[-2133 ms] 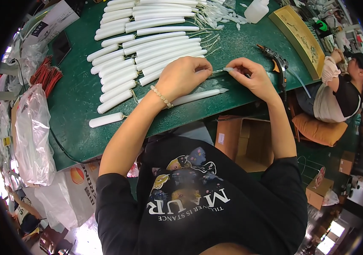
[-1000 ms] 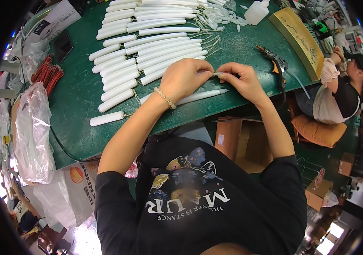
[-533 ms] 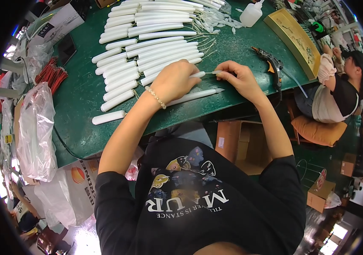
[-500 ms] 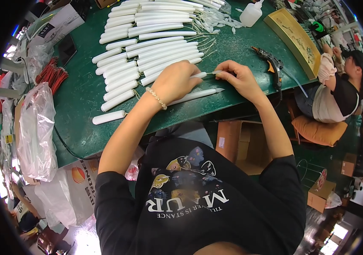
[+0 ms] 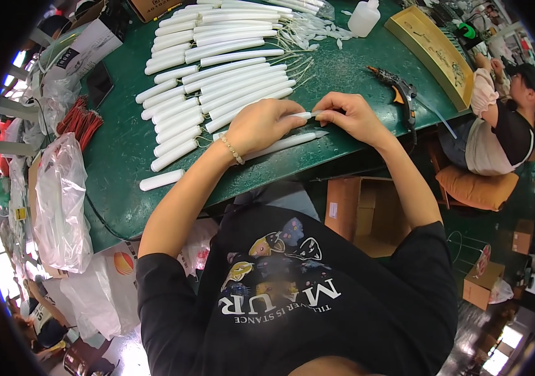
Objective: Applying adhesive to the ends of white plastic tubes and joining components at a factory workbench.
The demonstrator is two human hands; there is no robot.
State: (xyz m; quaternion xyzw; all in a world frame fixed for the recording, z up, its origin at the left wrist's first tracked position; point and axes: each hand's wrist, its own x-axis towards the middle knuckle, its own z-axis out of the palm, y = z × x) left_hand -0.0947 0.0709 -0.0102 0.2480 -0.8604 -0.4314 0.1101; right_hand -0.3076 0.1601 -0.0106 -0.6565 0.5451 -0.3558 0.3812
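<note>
My left hand (image 5: 258, 126) is closed round a slim white electric taper candle (image 5: 301, 115), whose narrow end pokes out toward the right. At that end, my right hand (image 5: 350, 119) pinches a small whitish piece (image 5: 316, 114) with thumb and fingertips; the fingers hide most of it. Just below both hands lies another taper candle (image 5: 286, 144) with a pointed translucent flame tip (image 5: 322, 134). Beyond my left hand are rows of white taper candles (image 5: 242, 84) with thin wires trailing from their right ends. A short white tube (image 5: 162, 180) lies alone left of my forearm.
Loose translucent flame tips (image 5: 317, 30) lie near a white squeeze bottle (image 5: 364, 19). A glue gun (image 5: 399, 94) rests right of my hands, before a yellow tray (image 5: 461, 88). Red wires (image 5: 79, 125) and a plastic bag (image 5: 61, 200) are at left. A co-worker (image 5: 499, 119) sits at right.
The thin strand that showed between the candle's end and my right fingers is gone from sight; my right fingertips now meet the candle's end. The whole view has shifted slightly.
</note>
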